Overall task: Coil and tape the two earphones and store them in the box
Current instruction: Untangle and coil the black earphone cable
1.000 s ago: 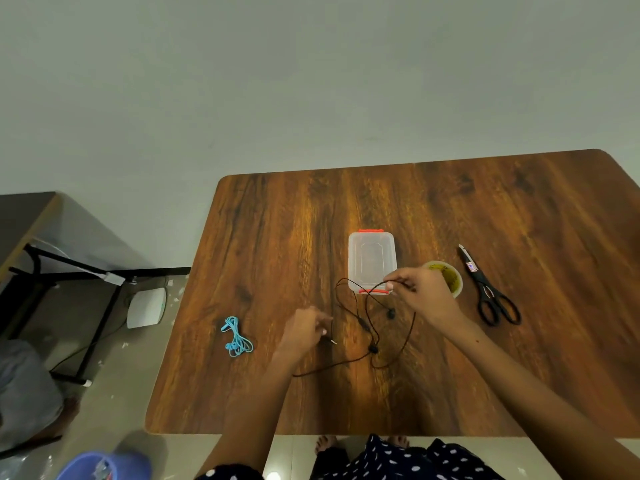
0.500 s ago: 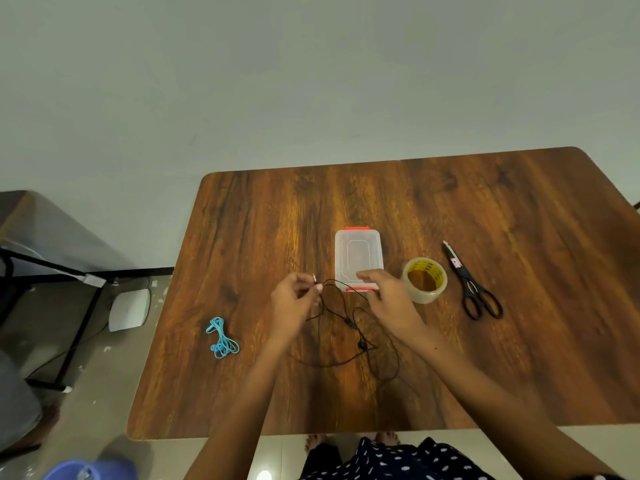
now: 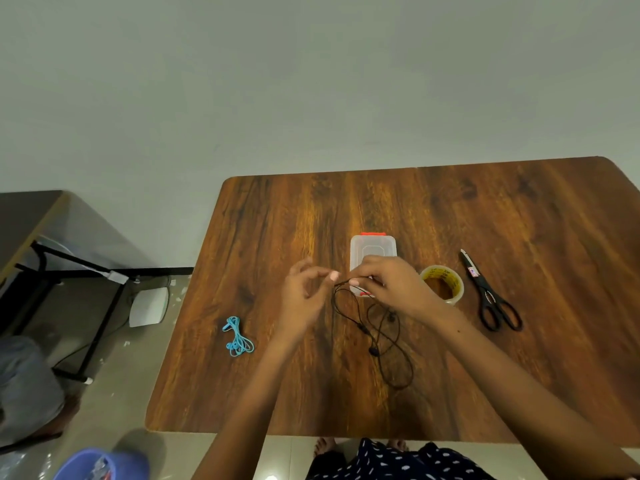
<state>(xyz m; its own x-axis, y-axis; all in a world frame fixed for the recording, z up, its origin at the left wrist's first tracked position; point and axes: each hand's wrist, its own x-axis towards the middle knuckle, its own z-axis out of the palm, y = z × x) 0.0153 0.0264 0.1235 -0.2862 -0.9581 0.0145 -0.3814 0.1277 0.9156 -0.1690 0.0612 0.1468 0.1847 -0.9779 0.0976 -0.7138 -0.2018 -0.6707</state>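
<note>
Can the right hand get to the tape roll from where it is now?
Probably yes. The tape roll lies flat on the table just beside the right hand, with nothing between them. But that hand is pinching the black earphone cord with the left hand, so it must let go first.

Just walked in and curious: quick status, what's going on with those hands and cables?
Left hand and right hand pinch the black earphone, loose. Blue earphone bundled, apart. Box lidded. Nothing in the way.
</note>
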